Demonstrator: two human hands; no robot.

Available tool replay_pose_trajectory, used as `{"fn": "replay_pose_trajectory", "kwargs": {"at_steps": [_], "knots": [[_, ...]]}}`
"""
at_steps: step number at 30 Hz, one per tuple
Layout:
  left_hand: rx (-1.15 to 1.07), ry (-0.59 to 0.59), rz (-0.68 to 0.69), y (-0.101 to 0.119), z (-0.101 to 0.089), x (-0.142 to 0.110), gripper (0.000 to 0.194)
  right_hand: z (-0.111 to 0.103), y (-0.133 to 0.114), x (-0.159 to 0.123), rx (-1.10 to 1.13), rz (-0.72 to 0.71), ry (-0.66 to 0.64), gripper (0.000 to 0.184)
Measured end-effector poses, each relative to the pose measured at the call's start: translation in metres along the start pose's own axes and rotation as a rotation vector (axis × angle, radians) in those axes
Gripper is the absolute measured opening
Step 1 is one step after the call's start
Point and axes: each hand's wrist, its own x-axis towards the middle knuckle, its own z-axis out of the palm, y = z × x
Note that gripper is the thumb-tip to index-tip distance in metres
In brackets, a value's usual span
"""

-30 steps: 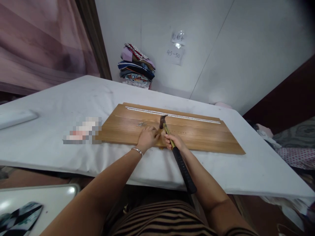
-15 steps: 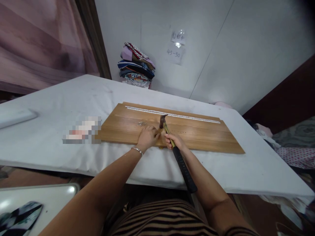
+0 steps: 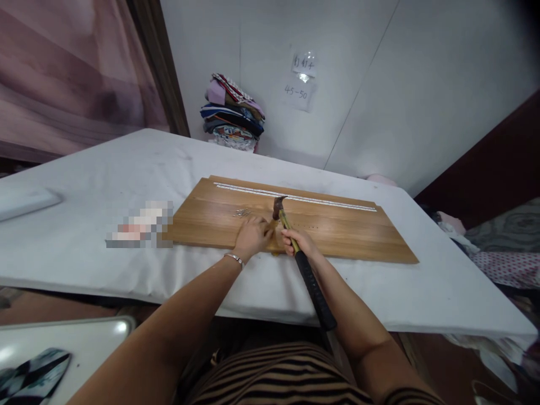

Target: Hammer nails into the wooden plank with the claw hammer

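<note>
A claw hammer [image 3: 310, 275] is gripped by my right hand [image 3: 300, 242], whose fingers wrap its yellow shaft near the head; the black grip trails back toward me. Its rusty head is over the wooden board [image 3: 354, 230], right beside my left hand [image 3: 253, 233]. That left hand rests on the board with its thumb and fingertips pinched together below the hammer head. Whatever they hold is too small to make out. Several loose nails [image 3: 242, 212] lie on the board just beyond the left hand. A row of small dark dots [image 3: 306, 226] runs to the right of the hammer.
Two white strips [image 3: 295, 197] lie along the board's far edge. The board is on a table with a white cloth [image 3: 105, 174]. Folded clothes [image 3: 233, 115] are stacked at the back by the wall. A blurred-out item [image 3: 141, 225] lies left of the board.
Both hands and the hammer hold nearly the same place; the whole view has shifted very slightly.
</note>
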Motion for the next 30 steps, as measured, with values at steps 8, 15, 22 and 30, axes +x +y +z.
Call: {"fn": "replay_pose_trajectory", "kwargs": {"at_steps": [8, 15, 22, 30], "knots": [[-0.008, 0.008, -0.001, 0.001, -0.0018, -0.0008, 0.022, -0.0001, 0.0006, -0.0016, -0.003, 0.004, -0.031, 0.047], [-0.028, 0.005, -0.009, -0.0004, 0.0017, 0.0, 0.02, 0.0009, -0.0011, -0.001, -0.006, 0.031, -0.036, 0.047], [-0.018, -0.004, -0.01, -0.0008, 0.0017, 0.0, 0.02, 0.0031, -0.0038, -0.0027, 0.016, 0.043, -0.005, 0.042], [-0.03, 0.006, -0.011, -0.0013, 0.0026, -0.0002, 0.02, 0.0024, -0.0039, -0.0038, 0.018, 0.032, -0.009, 0.043]]}}
